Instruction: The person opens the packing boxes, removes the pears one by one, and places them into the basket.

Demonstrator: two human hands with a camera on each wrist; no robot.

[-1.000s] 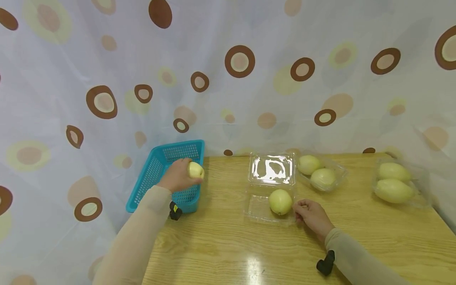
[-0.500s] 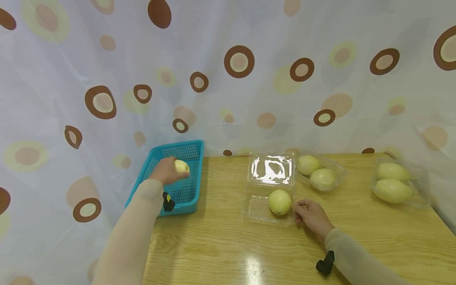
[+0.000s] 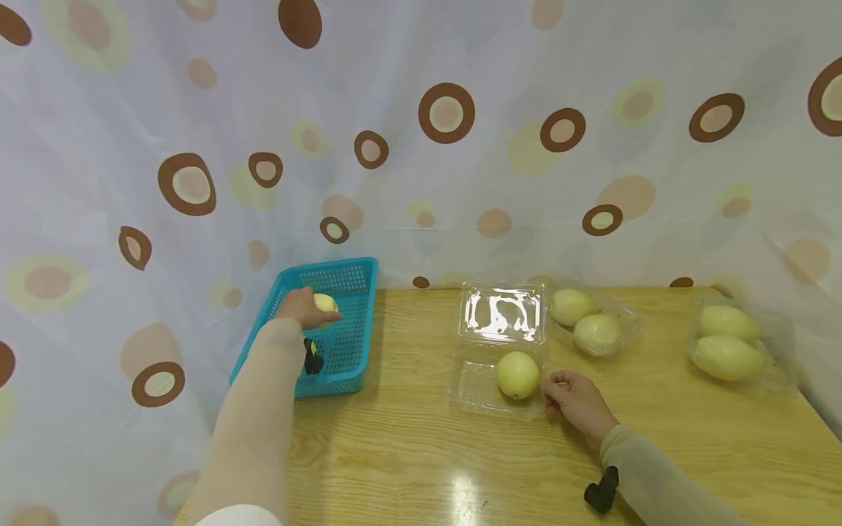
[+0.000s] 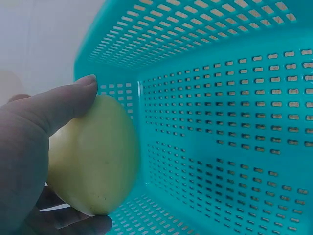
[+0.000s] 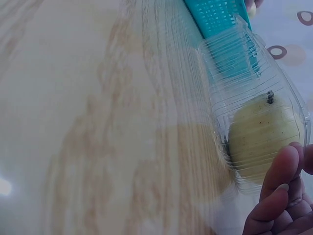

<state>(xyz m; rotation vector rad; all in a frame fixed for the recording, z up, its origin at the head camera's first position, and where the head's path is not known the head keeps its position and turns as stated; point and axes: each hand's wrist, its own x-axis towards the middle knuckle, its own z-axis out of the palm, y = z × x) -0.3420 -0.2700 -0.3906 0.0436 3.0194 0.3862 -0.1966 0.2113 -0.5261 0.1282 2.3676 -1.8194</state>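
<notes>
We saw the left hand (image 3: 301, 308) grasping a pale yellow fruit (image 4: 98, 156), its thumb on one side and its fingers curled round the other. That fruit was over or inside the blue basket (image 3: 338, 383); we could not tell whether it touched the bottom. The basket had perforated walls and a perforated floor. We saw the right hand (image 3: 579, 402) pinching the right edge of an open clear box (image 3: 476, 383), whose lid (image 3: 503, 313) lay back toward the curtain (image 3: 395, 73). In the right part of the box sat a round yellow fruit (image 3: 517, 375). Just behind it to the right, we saw a clear container (image 3: 623, 314) set at an angle, with two fruits (image 3: 597, 334) inside. Near the right end of the wooden table (image 3: 408, 453), we saw another clear pack (image 3: 779, 351), holding two longer fruits (image 3: 729, 358) next to each other.
</notes>
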